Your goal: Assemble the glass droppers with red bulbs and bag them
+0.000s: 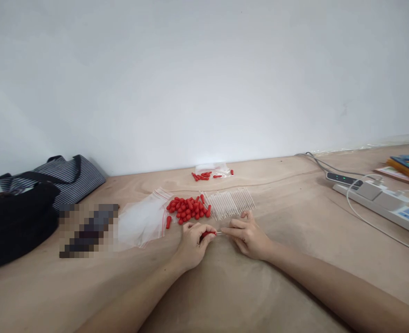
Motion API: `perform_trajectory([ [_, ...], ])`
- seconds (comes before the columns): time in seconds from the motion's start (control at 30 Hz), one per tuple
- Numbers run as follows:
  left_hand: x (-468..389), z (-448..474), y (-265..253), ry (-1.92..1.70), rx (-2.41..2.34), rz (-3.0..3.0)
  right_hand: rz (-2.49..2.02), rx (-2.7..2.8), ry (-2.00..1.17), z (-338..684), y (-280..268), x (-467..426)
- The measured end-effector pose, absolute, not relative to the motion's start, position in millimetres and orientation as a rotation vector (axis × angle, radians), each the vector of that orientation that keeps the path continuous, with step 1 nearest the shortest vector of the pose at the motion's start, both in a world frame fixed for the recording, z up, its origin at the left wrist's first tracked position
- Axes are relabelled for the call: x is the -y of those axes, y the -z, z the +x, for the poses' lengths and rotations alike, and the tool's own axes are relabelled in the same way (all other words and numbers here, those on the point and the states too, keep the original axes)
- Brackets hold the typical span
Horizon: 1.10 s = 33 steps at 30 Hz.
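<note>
A red rubber bulb [207,235] is partly hidden in the left hand [193,240], whose thumb and fingers curl around it. Only a short stretch of a thin clear tube [219,233] shows between the hands; whether it enters the bulb is hard to make out. The right hand [248,236], palm down, pinches the tube's other end. Both forearms [145,289] are cut off by the frame. Beyond the hands, a heap of red bulbs [187,209] sits beside a row of clear tubes [230,203] on the worktop [312,231]

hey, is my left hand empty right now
No, your left hand is gripping a red bulb.
</note>
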<state>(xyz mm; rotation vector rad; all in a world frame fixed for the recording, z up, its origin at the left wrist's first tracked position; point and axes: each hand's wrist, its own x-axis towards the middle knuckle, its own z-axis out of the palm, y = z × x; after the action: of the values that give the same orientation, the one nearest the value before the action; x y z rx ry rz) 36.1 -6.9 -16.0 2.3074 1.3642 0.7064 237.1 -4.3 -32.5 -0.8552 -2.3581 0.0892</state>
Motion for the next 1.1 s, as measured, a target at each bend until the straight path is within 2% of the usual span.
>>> perform_trajectory([
  [0.37,2.9,34.3,18.2,-0.851,-1.383,2.167,-1.079,2.142,-0.461,217.7,25.1,18.5],
  [0.7,5.4,35.0,15.1,-0.774,-1.378,2.266,-0.918,2.364,-0.092,230.1,27.1,8.4],
  [1.1,8.4,36.9,16.3,-0.821,-1.27,2.466,-0.998,2.405,-0.437,229.9,16.5,4.8],
])
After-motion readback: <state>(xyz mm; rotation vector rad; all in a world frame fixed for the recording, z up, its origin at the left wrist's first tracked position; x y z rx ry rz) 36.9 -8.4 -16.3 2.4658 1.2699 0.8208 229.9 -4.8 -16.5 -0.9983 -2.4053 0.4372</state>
